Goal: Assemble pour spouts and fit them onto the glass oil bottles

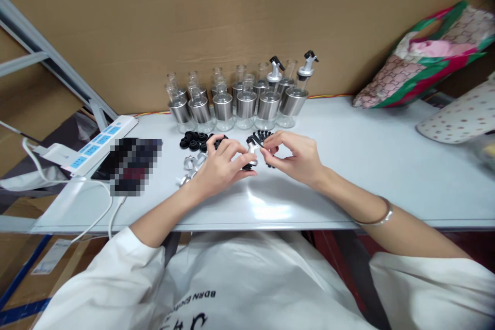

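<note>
My left hand (221, 166) grips a silver bottle pourer (252, 150) with a black base, held just above the table. At its top, my right hand (297, 159) pinches the black flip cap (256, 140) between thumb and fingers. Whether that cap is fully joined to the pourer, I cannot tell. Small black caps (265, 134) lie behind the right fingers, partly hidden. Round black stoppers (193, 139) are grouped beyond my left hand. Several loose silver pourer parts (189, 163) lie beside my left wrist, some of them covered by it.
Glass bottles with steel sleeves (223, 106) stand in rows at the back; two carry pourers (307, 66). A power strip (101, 145), a blurred-out dark object (133, 167) and white cables occupy the left. On the right are a patterned bag (417, 62) and a dotted white object (456, 113).
</note>
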Demonstrator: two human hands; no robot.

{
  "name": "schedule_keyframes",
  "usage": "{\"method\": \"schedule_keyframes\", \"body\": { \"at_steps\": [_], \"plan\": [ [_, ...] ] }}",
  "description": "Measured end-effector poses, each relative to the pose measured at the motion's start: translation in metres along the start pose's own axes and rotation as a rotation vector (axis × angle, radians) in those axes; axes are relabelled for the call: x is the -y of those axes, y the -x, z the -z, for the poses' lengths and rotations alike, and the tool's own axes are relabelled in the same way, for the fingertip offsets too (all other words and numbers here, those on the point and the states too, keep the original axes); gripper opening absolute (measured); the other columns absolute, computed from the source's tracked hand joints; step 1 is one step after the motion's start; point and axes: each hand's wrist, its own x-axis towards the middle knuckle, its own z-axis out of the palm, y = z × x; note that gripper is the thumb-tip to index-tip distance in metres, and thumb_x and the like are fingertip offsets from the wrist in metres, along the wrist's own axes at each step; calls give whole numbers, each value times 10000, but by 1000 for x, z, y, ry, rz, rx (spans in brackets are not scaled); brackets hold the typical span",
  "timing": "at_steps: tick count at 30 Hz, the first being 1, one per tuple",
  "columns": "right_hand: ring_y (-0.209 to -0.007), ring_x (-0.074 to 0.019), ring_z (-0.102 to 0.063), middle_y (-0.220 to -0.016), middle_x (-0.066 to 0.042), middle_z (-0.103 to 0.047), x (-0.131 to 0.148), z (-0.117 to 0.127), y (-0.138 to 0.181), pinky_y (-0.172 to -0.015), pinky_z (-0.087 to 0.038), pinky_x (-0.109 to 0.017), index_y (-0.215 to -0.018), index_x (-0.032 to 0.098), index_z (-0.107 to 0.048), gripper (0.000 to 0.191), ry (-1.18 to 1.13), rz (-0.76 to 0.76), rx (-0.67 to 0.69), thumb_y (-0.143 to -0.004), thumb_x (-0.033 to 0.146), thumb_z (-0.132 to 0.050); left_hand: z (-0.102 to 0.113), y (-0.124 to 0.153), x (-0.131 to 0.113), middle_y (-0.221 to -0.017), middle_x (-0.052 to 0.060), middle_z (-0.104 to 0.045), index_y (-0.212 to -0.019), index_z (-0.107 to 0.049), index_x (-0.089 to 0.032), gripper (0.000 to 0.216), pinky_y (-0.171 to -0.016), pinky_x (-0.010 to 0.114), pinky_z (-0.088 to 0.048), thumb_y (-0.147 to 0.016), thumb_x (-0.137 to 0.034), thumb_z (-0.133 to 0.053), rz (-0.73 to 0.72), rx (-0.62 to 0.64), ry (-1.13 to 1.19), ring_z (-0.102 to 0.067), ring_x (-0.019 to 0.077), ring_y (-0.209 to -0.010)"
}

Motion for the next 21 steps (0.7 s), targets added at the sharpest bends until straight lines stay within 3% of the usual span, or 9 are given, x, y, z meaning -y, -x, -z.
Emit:
{"method": "schedule_keyframes", "body": {
  "at_steps": [5, 10, 21],
  "plan": [
    [-550, -115, -543, -627, -4, -602, 1, 0, 0, -534, -461, -248, -701, 212, -519, 145, -12, 5, 9, -826, 179, -584, 1, 1, -1, -1006, 81, -602, -1011, -598, -252, 261, -949, 407, -318, -853, -458, -592, 32, -58, -21, -525, 217, -1013],
    [-539, -115, -538, -624, -2, -608, 2, 0, -1, -534, -466, -251, -692, 212, -520, 145, -24, -35, 36, -825, 195, -577, 4, -1, -2, -1281, 152, -561, -1056, -559, -245, 291, -935, 409, -338, -879, -474, -537, 28, 36, -9, -528, 239, -1132],
    [-556, -110, -540, -632, 1, -597, 1, 1, 0, -543, -451, -237, -733, 207, -534, 125, -23, -13, 60, -852, 208, -571, 1, 1, 2, -1248, 151, -592, -1057, -549, -234, 312, -977, 425, -347, -872, -485, -547, 22, 10, 46, -591, 198, -1029]
  ]
}}
